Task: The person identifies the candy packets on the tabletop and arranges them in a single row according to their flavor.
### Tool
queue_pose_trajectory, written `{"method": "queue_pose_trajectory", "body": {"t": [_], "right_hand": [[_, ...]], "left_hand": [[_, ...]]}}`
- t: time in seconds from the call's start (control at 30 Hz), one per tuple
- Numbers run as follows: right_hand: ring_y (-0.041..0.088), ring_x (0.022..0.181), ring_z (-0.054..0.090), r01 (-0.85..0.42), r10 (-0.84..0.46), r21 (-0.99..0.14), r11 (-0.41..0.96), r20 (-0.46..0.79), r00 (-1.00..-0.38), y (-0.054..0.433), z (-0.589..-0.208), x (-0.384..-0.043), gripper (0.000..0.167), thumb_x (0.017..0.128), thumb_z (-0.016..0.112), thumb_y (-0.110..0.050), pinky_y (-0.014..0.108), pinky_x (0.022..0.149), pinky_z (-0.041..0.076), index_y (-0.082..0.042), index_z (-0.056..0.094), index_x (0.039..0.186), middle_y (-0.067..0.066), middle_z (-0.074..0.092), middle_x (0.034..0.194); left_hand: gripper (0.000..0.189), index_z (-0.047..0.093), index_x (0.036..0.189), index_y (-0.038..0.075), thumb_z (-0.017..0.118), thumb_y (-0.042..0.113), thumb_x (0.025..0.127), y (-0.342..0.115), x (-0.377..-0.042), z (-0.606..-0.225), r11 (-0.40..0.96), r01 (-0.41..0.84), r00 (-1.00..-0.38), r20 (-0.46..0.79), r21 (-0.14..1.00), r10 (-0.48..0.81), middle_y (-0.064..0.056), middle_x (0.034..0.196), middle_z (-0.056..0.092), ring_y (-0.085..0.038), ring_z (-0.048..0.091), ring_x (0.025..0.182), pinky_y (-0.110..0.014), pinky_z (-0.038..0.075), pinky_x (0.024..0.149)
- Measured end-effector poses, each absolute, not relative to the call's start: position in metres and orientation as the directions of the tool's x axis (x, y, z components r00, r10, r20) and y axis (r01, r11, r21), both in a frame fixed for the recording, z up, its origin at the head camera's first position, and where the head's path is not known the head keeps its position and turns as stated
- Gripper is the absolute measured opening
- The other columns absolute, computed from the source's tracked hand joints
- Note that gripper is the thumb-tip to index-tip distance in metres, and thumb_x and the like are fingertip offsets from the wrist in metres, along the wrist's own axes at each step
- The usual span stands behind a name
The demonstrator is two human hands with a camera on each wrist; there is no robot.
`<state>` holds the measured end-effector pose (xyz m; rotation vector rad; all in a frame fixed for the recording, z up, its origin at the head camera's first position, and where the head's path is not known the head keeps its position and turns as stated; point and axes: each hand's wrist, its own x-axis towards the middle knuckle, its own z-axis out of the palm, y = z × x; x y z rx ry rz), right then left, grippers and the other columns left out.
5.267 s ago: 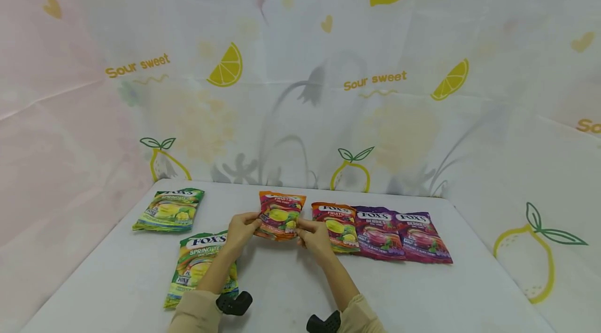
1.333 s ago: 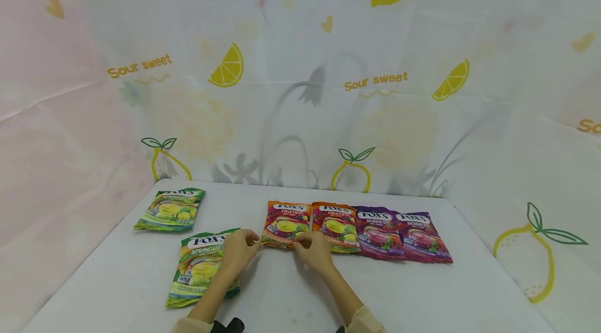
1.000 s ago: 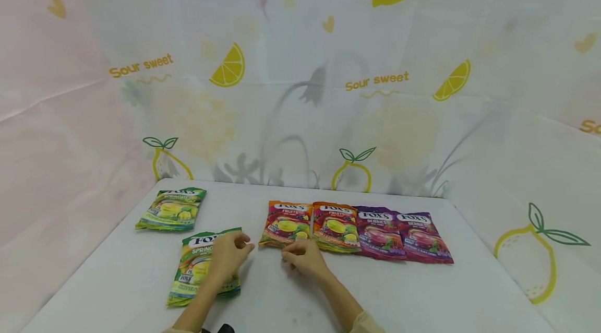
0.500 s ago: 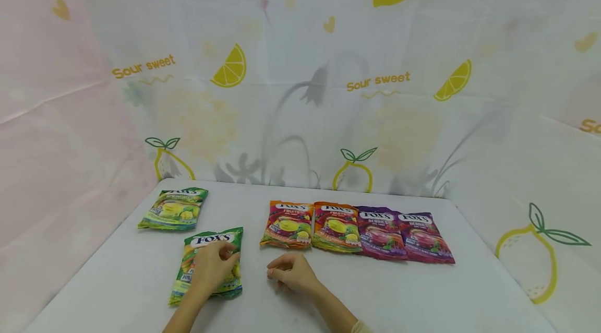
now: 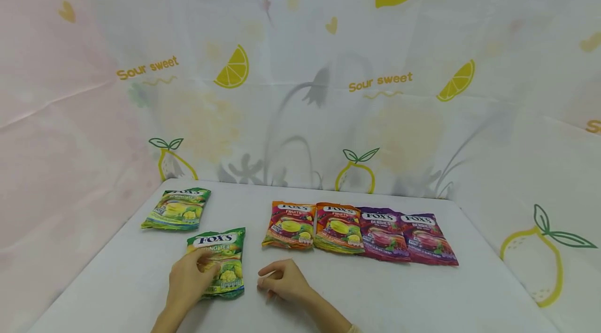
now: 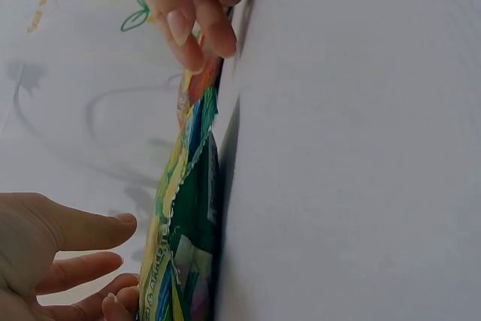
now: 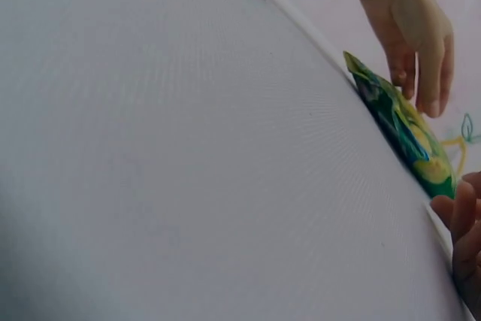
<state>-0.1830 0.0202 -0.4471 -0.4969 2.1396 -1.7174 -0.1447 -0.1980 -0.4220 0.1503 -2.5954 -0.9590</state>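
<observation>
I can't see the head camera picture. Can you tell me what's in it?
A person's left hand rests on a green candy bag lying on a white table, while the right hand sits loosely curled beside it, holding nothing. Farther back lie another green bag and a row of two orange bags and two purple bags.

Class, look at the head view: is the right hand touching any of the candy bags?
No: the right hand rests on the table, apart from the green bag and orange bag.
</observation>
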Motion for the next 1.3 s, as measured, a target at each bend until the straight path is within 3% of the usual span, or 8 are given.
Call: {"method": "queue_pose_trajectory", "body": {"t": [0.37,0.63,0.97,1.3], "right_hand": [[0.003,0.045,0.051,-0.036,-0.526,-0.977,0.208,-0.081,-0.847,0.008,-0.447,-0.177,0.019,0.083,0.067,-0.007,0.015,0.040,0.034,0.004,0.069,0.099,0.018,0.071,0.077],[0.003,0.045,0.051,-0.015,-0.566,-0.985,0.173,-0.087,-0.820,-0.002,-0.447,-0.173,0.023,0.083,0.067,-0.005,0.015,0.039,0.032,0.005,0.067,0.104,0.023,0.070,0.081],[0.003,0.044,0.049,-0.003,-0.562,-0.985,0.171,-0.095,-0.822,-0.007,-0.444,-0.172,0.025,0.084,0.066,-0.004,0.015,0.038,0.033,0.004,0.067,0.107,0.022,0.070,0.080],[-0.001,0.043,0.048,-0.187,-0.586,-0.945,0.268,-0.006,-0.811,-0.009,-0.450,-0.180,0.028,0.084,0.066,-0.012,0.014,0.040,0.038,0.006,0.067,0.106,-0.009,0.063,0.065]], "left_hand": [[0.043,0.063,0.103,-0.010,0.077,0.014,0.072,-0.224,-0.131,-0.425,0.757,-0.076,-0.944,0.197,0.649,-0.264,-0.016,0.085,0.065,-0.022,0.055,0.071,-0.031,0.041,0.059],[0.062,0.056,0.111,-0.016,0.078,0.028,0.072,-0.237,-0.129,-0.425,0.781,-0.143,-0.962,0.101,0.608,-0.255,-0.024,0.090,0.062,-0.036,0.058,0.083,-0.048,0.047,0.069],[0.073,0.051,0.110,-0.022,0.074,0.038,0.075,-0.247,-0.126,-0.429,0.762,-0.243,-0.965,-0.071,0.600,-0.252,-0.016,0.083,0.062,-0.029,0.058,0.079,-0.046,0.047,0.071],[0.076,0.055,0.105,-0.021,0.075,0.045,0.074,-0.253,-0.125,-0.430,0.759,-0.264,-0.964,-0.137,0.595,-0.228,-0.014,0.081,0.064,-0.028,0.059,0.079,-0.045,0.049,0.072]]}}
